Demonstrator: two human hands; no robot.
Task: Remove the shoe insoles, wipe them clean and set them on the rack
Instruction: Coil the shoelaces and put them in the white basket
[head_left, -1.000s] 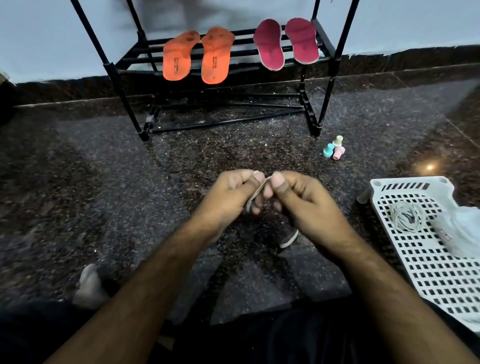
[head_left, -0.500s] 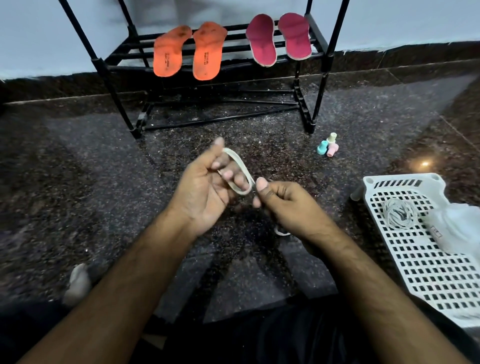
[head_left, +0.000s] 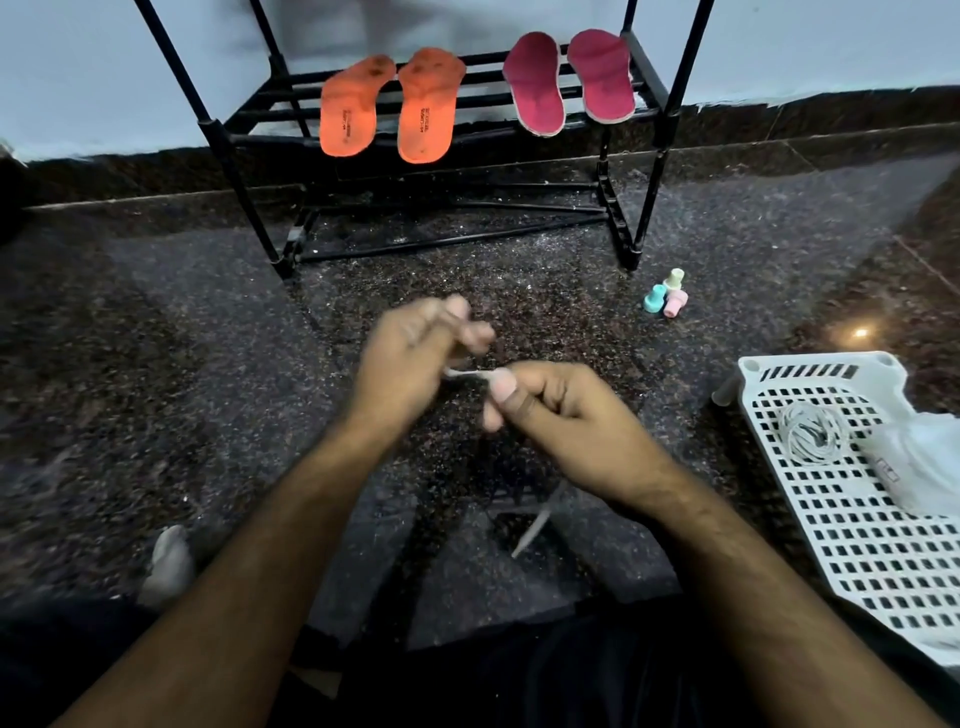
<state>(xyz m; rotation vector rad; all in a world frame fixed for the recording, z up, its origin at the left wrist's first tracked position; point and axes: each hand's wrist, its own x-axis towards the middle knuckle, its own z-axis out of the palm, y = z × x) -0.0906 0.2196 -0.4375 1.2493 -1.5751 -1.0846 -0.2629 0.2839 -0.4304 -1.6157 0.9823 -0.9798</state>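
Four insoles lay on the black rack (head_left: 291, 140) at upper centre: orange pair (head_left: 384, 106), pink pair (head_left: 569, 80). Mid-frame, right hand (head_left: 566, 415) pinched a pale band (head_left: 470, 373); left hand (head_left: 410, 358) blurred, half-curled on its other end.

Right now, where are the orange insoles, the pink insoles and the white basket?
orange insoles (head_left: 347, 111): head view, middle of left one.
pink insoles (head_left: 535, 85): head view, middle of left one.
white basket (head_left: 852, 530): head view, bare perforated floor.
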